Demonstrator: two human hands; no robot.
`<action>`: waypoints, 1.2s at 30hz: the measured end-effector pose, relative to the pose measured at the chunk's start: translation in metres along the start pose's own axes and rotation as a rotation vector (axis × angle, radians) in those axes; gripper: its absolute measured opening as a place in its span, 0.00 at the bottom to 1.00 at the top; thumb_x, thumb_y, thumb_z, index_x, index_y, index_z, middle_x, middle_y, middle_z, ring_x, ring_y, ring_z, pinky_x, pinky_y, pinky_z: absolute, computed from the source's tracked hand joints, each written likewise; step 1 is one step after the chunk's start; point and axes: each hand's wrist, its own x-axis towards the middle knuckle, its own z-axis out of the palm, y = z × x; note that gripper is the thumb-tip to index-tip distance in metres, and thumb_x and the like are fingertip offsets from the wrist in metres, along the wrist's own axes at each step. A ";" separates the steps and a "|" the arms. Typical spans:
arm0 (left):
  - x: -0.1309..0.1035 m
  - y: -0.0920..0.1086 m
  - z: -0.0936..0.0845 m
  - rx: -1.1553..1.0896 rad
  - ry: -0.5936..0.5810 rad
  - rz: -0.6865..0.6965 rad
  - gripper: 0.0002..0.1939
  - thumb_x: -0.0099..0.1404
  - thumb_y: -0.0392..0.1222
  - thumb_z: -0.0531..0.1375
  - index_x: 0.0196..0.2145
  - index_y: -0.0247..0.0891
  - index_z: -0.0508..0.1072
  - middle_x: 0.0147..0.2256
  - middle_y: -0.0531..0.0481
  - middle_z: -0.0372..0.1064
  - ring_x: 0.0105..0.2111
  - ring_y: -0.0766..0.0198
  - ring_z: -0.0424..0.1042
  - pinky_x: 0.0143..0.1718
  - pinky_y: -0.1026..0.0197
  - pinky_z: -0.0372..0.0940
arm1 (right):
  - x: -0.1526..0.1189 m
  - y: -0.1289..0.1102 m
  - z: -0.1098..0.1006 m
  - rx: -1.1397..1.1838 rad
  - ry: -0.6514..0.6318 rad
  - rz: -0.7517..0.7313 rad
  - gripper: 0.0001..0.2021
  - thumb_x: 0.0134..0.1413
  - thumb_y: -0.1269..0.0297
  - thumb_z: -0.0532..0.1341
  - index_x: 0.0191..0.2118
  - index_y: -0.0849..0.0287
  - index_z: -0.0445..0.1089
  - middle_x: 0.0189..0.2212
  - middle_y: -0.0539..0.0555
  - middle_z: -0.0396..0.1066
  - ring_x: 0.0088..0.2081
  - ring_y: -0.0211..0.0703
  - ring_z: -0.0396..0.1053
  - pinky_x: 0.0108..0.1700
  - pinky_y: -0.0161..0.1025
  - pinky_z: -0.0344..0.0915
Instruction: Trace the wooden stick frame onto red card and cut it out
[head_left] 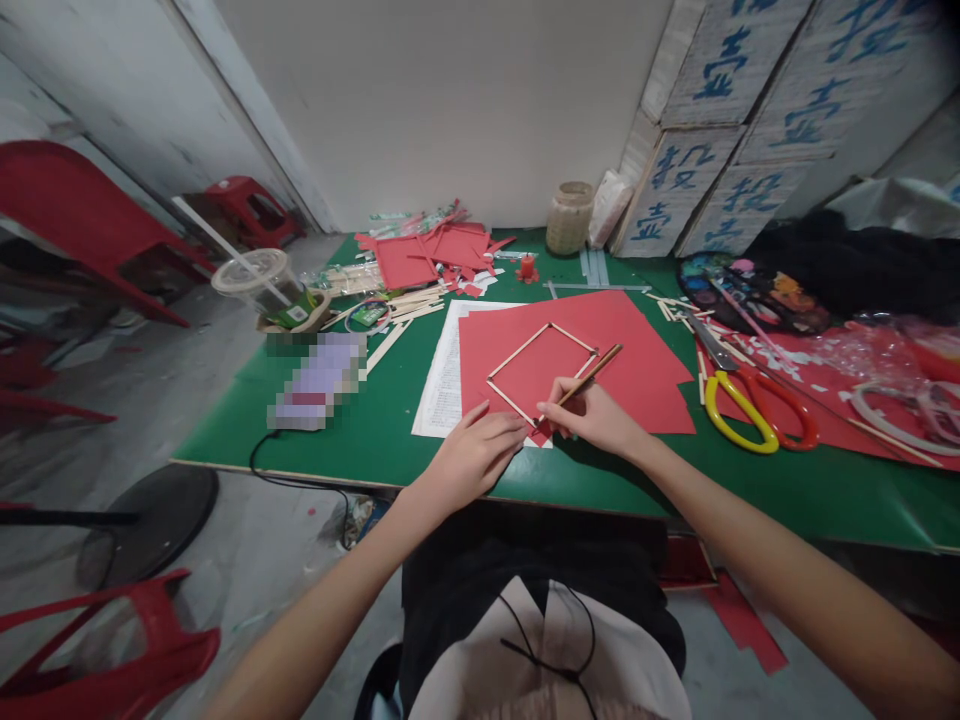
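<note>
My right hand (589, 412) is closed around a slim brown pencil (596, 368), which slants down to the left. The pencil's lower end is close to the near corner of a four-sided frame of thin wooden sticks (520, 352). Beneath the frame lies a large red paper sheet (645, 370), partly over a white printed page (436, 390). My left hand (480, 450) rests flat, fingers stretched toward that same near corner. Its fingertips are beside the frame's lower-left stick. Whether they press on the stick is hard to see.
Yellow-and-orange scissors (739, 420) lie right of the red sheet. A blurred phone (319, 382) and a lidded cup (259, 285) are at left. Red paper scraps (405, 262), a small red candle-like piece (527, 267) and a jar (570, 218) are at the back. Boxes (675, 190) stand behind.
</note>
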 end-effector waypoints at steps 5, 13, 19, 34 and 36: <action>0.000 0.000 0.000 0.009 0.009 0.006 0.16 0.76 0.38 0.48 0.52 0.38 0.72 0.51 0.44 0.74 0.54 0.59 0.72 0.63 0.45 0.57 | 0.000 0.000 -0.003 -0.007 -0.003 0.008 0.16 0.57 0.51 0.63 0.28 0.57 0.63 0.19 0.47 0.67 0.20 0.35 0.64 0.23 0.33 0.59; 0.000 0.000 0.000 -0.006 -0.005 0.004 0.16 0.75 0.37 0.48 0.52 0.39 0.73 0.52 0.43 0.74 0.54 0.58 0.71 0.63 0.42 0.56 | 0.000 -0.002 -0.008 -0.004 -0.011 0.003 0.16 0.55 0.52 0.65 0.29 0.57 0.63 0.18 0.47 0.67 0.20 0.36 0.65 0.24 0.33 0.59; 0.000 0.001 0.000 -0.006 0.009 0.010 0.16 0.76 0.37 0.48 0.51 0.38 0.73 0.51 0.43 0.74 0.53 0.58 0.72 0.62 0.43 0.57 | 0.001 -0.003 -0.008 -0.006 0.005 0.010 0.17 0.54 0.50 0.65 0.28 0.57 0.63 0.17 0.46 0.66 0.20 0.36 0.65 0.23 0.33 0.59; 0.001 0.006 0.001 0.049 -0.042 -0.038 0.20 0.76 0.36 0.47 0.62 0.39 0.63 0.52 0.42 0.72 0.55 0.58 0.70 0.64 0.44 0.56 | -0.039 -0.012 0.014 -0.356 0.262 -0.052 0.17 0.60 0.55 0.60 0.23 0.55 0.62 0.17 0.48 0.67 0.20 0.39 0.65 0.25 0.36 0.58; 0.001 0.008 0.001 0.060 -0.065 -0.051 0.21 0.75 0.35 0.46 0.63 0.40 0.63 0.53 0.43 0.72 0.56 0.58 0.69 0.64 0.43 0.55 | -0.045 -0.012 0.016 -0.401 0.289 -0.069 0.17 0.61 0.55 0.59 0.23 0.55 0.61 0.16 0.47 0.65 0.20 0.38 0.63 0.25 0.35 0.57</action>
